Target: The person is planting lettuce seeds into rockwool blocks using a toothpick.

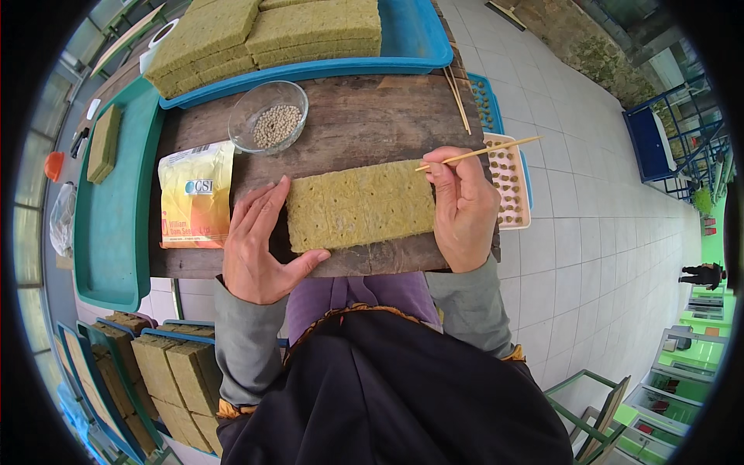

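A rectangular rockwool slab (360, 203) with small holes lies on the wooden table (372, 110) before me. My left hand (256, 244) rests at its left end, fingers along the edge and thumb at the near corner. Between the thumb and fingers of my right hand (465, 203) is a thin wooden skewer (494, 152), its lower tip over the slab's far right corner. Beyond the slab stands a glass bowl (235, 125) of pale round seeds (276, 125). A yellow and white seed packet (196, 197) bearing print lies left of my left hand.
A blue tray (412, 63) holds stacked rockwool slabs (314, 29) at the far side. At left, a green tray (116, 232) holds a smaller rockwool piece (104, 144). More skewers (457, 102) lie far right. Trays of small plugs (523, 197) sit beyond the right edge. A person (702, 275) stands far off.
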The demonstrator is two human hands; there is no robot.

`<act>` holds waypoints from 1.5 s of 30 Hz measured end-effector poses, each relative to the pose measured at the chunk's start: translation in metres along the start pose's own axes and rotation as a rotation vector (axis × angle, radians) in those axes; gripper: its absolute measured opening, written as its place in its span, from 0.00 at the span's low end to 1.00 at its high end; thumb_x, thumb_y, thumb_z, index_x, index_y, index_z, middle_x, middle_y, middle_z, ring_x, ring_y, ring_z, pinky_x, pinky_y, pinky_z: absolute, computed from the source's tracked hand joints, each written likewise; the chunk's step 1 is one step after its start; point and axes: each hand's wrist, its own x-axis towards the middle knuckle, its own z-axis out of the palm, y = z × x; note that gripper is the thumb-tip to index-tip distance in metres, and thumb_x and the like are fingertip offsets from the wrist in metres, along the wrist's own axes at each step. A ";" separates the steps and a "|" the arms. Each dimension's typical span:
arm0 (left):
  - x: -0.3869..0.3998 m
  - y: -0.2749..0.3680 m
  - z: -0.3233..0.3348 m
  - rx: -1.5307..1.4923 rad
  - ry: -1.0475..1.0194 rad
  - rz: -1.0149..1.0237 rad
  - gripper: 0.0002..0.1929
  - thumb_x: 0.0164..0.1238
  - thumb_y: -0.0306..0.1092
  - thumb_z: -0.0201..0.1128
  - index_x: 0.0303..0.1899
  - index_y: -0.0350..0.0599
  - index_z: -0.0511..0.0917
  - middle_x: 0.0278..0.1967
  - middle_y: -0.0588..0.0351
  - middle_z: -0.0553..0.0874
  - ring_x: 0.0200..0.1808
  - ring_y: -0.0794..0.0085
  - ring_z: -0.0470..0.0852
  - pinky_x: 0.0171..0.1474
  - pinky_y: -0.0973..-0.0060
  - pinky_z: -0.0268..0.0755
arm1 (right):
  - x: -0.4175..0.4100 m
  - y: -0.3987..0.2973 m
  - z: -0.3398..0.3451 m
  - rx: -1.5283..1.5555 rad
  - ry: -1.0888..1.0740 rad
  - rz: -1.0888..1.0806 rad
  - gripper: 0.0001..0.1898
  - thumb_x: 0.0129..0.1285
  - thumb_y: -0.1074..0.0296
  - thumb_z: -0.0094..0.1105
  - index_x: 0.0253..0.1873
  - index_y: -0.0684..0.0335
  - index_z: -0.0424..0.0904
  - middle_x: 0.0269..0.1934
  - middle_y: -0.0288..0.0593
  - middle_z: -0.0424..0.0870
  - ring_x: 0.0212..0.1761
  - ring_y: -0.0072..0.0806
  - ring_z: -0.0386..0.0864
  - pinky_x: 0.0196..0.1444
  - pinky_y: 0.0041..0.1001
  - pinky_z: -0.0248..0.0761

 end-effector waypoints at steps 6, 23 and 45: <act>0.000 -0.001 0.001 -0.001 0.002 -0.005 0.50 0.36 0.48 0.80 0.67 0.38 0.71 0.58 0.41 0.80 0.63 0.50 0.75 0.65 0.61 0.67 | 0.002 -0.003 0.000 -0.030 -0.019 0.019 0.03 0.68 0.74 0.58 0.44 0.60 0.80 0.33 0.43 0.81 0.32 0.37 0.79 0.30 0.32 0.71; -0.001 0.000 0.001 -0.026 0.017 -0.010 0.49 0.38 0.47 0.80 0.67 0.37 0.70 0.59 0.41 0.79 0.63 0.50 0.74 0.66 0.60 0.67 | 0.004 -0.009 -0.023 -0.292 -0.027 -0.016 0.09 0.68 0.77 0.55 0.52 0.64 0.77 0.41 0.47 0.82 0.40 0.40 0.77 0.42 0.33 0.71; -0.001 0.000 -0.002 -0.085 0.051 0.021 0.44 0.43 0.44 0.79 0.64 0.33 0.71 0.56 0.40 0.80 0.62 0.50 0.74 0.65 0.61 0.68 | 0.054 -0.084 -0.036 -0.560 -0.417 -0.380 0.12 0.56 0.73 0.67 0.47 0.62 0.81 0.33 0.42 0.80 0.39 0.40 0.74 0.41 0.37 0.69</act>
